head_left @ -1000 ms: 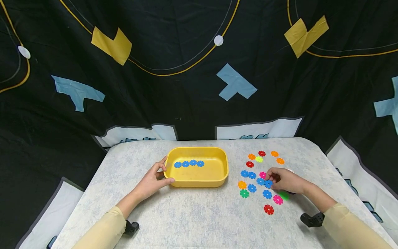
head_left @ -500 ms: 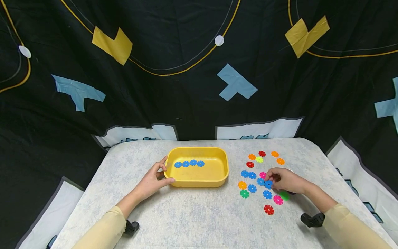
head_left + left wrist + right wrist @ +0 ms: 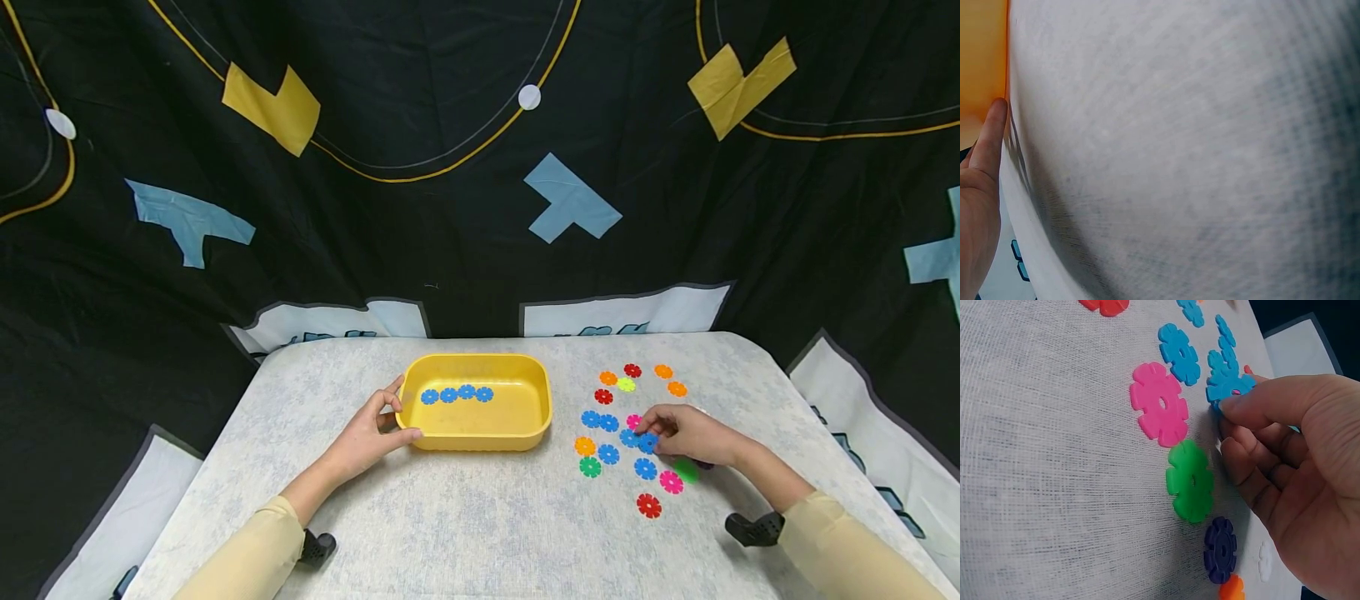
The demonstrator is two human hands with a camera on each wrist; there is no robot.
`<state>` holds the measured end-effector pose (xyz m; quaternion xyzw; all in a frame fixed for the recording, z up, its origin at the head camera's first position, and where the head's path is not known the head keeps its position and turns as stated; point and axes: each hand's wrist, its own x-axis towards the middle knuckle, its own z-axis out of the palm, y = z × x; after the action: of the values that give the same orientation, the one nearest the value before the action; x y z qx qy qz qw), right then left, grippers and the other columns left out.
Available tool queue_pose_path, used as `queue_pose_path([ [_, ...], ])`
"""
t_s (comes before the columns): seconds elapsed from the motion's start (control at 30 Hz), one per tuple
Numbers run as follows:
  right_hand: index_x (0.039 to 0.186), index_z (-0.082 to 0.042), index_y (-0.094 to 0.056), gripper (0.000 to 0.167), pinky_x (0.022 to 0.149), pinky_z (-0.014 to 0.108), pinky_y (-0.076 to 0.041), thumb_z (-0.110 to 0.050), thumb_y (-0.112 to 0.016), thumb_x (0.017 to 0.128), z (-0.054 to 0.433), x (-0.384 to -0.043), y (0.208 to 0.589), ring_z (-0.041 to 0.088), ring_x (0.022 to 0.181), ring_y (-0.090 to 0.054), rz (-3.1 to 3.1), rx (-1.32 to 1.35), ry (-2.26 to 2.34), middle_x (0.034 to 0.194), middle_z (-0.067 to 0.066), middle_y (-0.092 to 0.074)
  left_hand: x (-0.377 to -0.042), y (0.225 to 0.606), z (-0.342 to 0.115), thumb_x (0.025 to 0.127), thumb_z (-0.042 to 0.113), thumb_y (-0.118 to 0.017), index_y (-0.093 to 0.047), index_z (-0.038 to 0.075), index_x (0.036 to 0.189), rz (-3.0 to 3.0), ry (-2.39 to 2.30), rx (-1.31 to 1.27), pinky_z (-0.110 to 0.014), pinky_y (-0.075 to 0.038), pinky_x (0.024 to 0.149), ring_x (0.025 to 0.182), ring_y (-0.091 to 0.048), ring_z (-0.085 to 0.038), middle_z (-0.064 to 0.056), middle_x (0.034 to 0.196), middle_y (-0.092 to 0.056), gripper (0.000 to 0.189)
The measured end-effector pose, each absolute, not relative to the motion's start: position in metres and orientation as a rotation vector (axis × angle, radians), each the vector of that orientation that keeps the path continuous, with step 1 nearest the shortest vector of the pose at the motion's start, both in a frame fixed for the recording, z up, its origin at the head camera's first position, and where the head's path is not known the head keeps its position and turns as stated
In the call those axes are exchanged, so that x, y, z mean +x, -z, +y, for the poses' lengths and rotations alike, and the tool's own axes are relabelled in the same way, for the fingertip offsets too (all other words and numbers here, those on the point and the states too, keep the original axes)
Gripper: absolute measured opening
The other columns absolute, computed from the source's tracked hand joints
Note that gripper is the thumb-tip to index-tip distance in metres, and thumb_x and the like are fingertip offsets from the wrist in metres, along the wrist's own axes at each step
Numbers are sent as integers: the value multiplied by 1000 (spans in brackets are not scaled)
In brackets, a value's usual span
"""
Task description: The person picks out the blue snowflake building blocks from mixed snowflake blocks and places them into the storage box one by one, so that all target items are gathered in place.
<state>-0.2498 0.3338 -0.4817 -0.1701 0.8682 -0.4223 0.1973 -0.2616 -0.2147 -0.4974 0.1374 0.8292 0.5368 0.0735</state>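
A shallow yellow plastic basin (image 3: 480,443) stands on the table, with a row of several blue notched discs (image 3: 467,391) inside. My left hand (image 3: 365,437) holds the basin at its left end, thumb along the front wall and fingers at the left rim. In the left wrist view the thumb (image 3: 991,140) lies against the yellow wall. My right hand (image 3: 693,433) pinches a blue flower-shaped plastic disc (image 3: 1225,384) between thumb and forefinger, among the scattered discs. In the right wrist view a pink disc (image 3: 1150,403) and a green disc (image 3: 1188,481) lie beside this hand.
Right of the basin, loose discs spread over the cloth-covered table (image 3: 480,525): orange (image 3: 584,447), red (image 3: 648,506), yellow-green (image 3: 626,384) and several blue ones (image 3: 608,454). A dark purple disc (image 3: 1220,550) lies below the right hand. A black curtain (image 3: 420,250) hangs behind the table.
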Motion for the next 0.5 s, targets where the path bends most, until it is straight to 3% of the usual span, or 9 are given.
queue_pose_path([
  [0.27, 119, 5, -57, 29, 73, 31, -57, -5, -70, 95, 338, -254, 476, 28, 82, -60, 2354, -412, 1287, 94, 13, -59, -264, 499, -215, 91, 22, -81, -40, 3, 117, 2475, -1618, 389, -55, -37, 110, 132, -54, -39, -2, 171, -13, 52],
  [0.5, 120, 3, -58, 28, 77, 32, -57, -8, -69, 96, 341, -259, 471, 29, 88, -62, 2334, -305, 1345, 97, 12, -61, -263, 498, -214, 91, 23, -81, -42, 6, 115, 2479, -1613, 397, -55, -35, 112, 133, -54, -39, -1, 171, -15, 49],
])
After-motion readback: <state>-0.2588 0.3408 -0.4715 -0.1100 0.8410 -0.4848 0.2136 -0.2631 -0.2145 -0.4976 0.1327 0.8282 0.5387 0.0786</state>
